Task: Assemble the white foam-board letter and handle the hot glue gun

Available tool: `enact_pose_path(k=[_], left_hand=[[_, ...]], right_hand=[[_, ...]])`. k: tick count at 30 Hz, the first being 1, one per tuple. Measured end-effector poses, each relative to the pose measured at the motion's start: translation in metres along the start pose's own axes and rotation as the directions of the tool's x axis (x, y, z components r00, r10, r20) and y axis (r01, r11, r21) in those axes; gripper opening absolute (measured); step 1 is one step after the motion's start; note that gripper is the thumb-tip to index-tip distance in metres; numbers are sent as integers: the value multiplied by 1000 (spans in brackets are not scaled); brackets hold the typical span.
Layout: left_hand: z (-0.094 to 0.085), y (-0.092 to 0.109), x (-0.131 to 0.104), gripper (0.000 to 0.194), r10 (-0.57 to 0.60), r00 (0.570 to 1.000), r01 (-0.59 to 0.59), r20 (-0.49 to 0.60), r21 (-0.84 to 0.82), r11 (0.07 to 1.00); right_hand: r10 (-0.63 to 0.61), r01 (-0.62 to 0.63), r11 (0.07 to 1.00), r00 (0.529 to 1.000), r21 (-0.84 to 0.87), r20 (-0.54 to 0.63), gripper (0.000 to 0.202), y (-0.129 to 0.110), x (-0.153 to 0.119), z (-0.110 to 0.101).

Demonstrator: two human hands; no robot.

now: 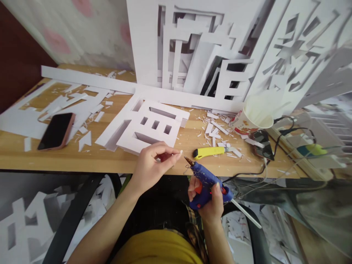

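Note:
Between the thumb and forefinger of my left hand (156, 163) is a tiny white piece (180, 152), pinched just above the table's front edge. My right hand (210, 203) is wrapped round a blue glue gun (206, 178), its fingers at the red trigger. The gun's nozzle points up and left, close to the white piece but apart from it. A white glue stick (247, 214) sticks out of its back end. Beyond my left hand lies a thick white cut-out character (162, 135) with square openings. The yellow utility knife (209, 152) rests on the table behind the nozzle.
A phone (56, 131) lies at left among white offcuts. White scraps (217, 130) litter the wooden table (90, 161). A paper cup (253, 115) holding white sticks stands near a power strip (302, 154) and cables. Large cut-out boards (145, 47) lean at the back.

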State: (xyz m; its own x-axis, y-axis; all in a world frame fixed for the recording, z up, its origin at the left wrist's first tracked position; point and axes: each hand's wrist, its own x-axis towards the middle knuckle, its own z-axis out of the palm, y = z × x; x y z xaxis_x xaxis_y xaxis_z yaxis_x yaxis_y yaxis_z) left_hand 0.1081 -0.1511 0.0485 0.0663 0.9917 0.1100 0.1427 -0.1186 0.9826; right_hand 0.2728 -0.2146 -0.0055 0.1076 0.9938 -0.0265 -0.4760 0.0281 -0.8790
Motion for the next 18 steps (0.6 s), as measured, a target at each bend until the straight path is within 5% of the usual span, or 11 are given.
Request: enact_pose_path(k=[7, 18], left_hand=[[1, 0, 0, 9, 15, 995, -22, -97, -68, 997], [6, -1, -7, 10, -36, 996, 27, -76, -123, 992]], right_hand=[[71, -74, 995, 996, -61, -46, 54, 10, -6, -11], [76, -75, 997, 997, -35, 21, 49, 16, -4, -26]])
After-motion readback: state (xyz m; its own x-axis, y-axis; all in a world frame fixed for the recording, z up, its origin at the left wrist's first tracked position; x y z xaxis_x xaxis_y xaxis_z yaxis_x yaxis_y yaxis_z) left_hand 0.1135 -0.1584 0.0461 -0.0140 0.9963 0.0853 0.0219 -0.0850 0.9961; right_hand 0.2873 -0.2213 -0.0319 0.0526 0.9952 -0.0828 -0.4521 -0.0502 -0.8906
